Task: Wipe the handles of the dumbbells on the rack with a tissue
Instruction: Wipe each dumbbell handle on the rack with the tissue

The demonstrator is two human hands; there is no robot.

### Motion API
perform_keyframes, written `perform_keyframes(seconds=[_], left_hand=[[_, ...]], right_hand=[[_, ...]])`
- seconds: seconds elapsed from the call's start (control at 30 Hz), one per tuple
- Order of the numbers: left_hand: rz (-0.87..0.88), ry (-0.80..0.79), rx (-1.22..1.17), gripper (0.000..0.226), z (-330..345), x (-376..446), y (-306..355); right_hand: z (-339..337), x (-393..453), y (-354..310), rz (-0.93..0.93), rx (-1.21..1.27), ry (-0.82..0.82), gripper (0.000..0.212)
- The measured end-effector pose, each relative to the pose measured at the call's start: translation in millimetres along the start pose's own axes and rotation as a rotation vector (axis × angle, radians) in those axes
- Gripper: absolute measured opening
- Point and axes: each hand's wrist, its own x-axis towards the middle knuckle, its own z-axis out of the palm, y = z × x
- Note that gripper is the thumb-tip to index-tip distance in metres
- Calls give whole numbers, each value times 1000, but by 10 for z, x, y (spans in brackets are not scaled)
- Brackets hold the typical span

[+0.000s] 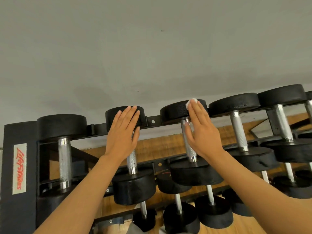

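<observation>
From your head camera, your right hand (201,130) is stretched out flat, fingers straight and together, laid over the upper part of a dumbbell's knurled handle (190,149) on the top row of the rack (20,166). The white tissue (191,102) pokes out past your fingertips, pressed under them against the far black weight head (175,110) of that dumbbell; only a small bit of it shows, so you cannot tell how much lies beneath the palm. The lower stretch of this handle is bare and runs down to the near weight head.

Your left hand (124,132) is just as flat and open, holding nothing. Its fingers rest on the far head (116,115) of the neighbouring dumbbell to the left, and the palm covers the top of that handle (131,162), whose lower part shows below your wrist.

Further left stands another dumbbell with its handle (65,159) fully uncovered, next to the rack's end post with a red-lettered label (19,168). To the right, two more top-row handles (238,132) stand clear of your hands. Lower rows of dumbbells (182,217) sit beneath your forearms, over a wooden floor (244,225). A plain grey wall (152,48) fills the upper half of the view.
</observation>
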Motion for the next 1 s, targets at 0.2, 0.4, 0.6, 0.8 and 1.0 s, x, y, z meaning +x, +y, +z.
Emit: perform_keyframes(seconds=[0.2,0.4,0.6,0.8,1.0], left_hand=[[-23,-25,14,56,-34,1,31],[-91,-7,64,58,-3,1,152],[-137,12,95,59,5,5,237],[-175,-31,86,60,-17,9,281],[-202,-53,82,61,-31,3,309]], right_hand=[[183,-29,-154,248,229,170,58],[193,52,-159,-62,62,76,58],[97,21,104,-59,165,42,56],[114,29,59,343,513,182,53],[96,68,-36,139,480,140,53]])
